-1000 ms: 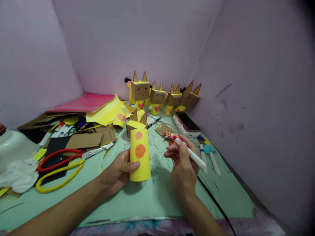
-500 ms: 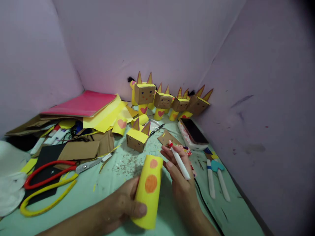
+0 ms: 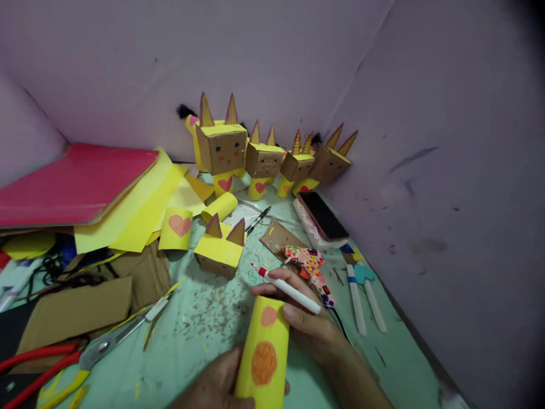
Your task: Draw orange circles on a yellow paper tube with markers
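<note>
"Well, what are your fingers holding?"

"My left hand (image 3: 217, 378) grips the yellow tube (image 3: 264, 355); my right hand (image 3: 310, 324) holds a red-tipped marker (image 3: 293, 292), thumb by the tube's top."

"And around the tube?"

"Eared box (image 3: 219, 251) beyond it, leftward; floral glue gun (image 3: 307, 262) beyond, rightward."

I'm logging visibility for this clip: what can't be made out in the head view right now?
Head view, throughout:
Lower end of the yellow tube: cut off by bottom edge.
Left hand: partly behind the tube, cut off below.
Handles of the scissors: cut off by left and bottom edges.
Green drawing near the marker: too small.
</note>
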`<act>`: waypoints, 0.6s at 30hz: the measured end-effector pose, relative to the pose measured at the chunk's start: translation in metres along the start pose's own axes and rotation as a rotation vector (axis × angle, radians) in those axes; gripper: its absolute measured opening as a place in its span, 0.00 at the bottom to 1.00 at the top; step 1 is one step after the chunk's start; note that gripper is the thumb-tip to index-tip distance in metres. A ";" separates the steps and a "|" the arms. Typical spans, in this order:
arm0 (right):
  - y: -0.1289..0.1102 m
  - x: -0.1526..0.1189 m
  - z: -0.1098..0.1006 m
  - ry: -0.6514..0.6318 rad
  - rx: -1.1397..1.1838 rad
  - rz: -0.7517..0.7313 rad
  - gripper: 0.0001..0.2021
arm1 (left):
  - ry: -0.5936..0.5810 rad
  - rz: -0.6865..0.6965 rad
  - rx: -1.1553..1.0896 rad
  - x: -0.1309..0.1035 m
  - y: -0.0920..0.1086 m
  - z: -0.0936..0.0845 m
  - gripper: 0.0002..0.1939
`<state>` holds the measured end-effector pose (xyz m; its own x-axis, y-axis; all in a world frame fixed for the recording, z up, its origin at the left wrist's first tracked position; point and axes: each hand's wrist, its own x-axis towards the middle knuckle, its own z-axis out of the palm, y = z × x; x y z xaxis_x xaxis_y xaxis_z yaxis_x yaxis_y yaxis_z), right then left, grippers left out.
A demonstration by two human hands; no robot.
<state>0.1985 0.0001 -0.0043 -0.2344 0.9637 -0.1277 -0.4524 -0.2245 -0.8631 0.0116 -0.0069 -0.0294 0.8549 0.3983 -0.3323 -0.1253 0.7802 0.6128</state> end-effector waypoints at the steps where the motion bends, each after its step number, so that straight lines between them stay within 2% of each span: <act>1: 0.000 0.000 -0.001 0.019 -0.012 0.000 0.21 | 0.008 -0.002 -0.009 0.000 0.000 0.000 0.31; 4: 0.002 0.001 -0.004 0.137 -0.042 -0.100 0.20 | 0.090 0.046 0.000 -0.005 0.003 0.004 0.38; 8: 0.007 -0.001 -0.001 0.263 -0.068 -0.224 0.20 | 0.248 0.079 0.160 -0.014 0.009 0.019 0.48; 13: 0.009 -0.014 0.015 0.060 -0.117 -0.149 0.18 | 0.290 0.188 0.381 -0.011 0.016 0.045 0.41; 15: 0.011 -0.019 0.018 0.055 -0.131 -0.156 0.17 | 0.254 0.204 0.371 -0.008 0.017 0.049 0.43; 18: 0.015 -0.019 0.019 0.097 -0.141 -0.188 0.19 | 0.171 0.228 0.290 -0.005 0.015 0.045 0.45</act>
<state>0.1793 -0.0249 -0.0057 -0.0711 0.9975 0.0007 -0.3544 -0.0246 -0.9348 0.0277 -0.0192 0.0138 0.7228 0.6387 -0.2640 -0.1339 0.5042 0.8532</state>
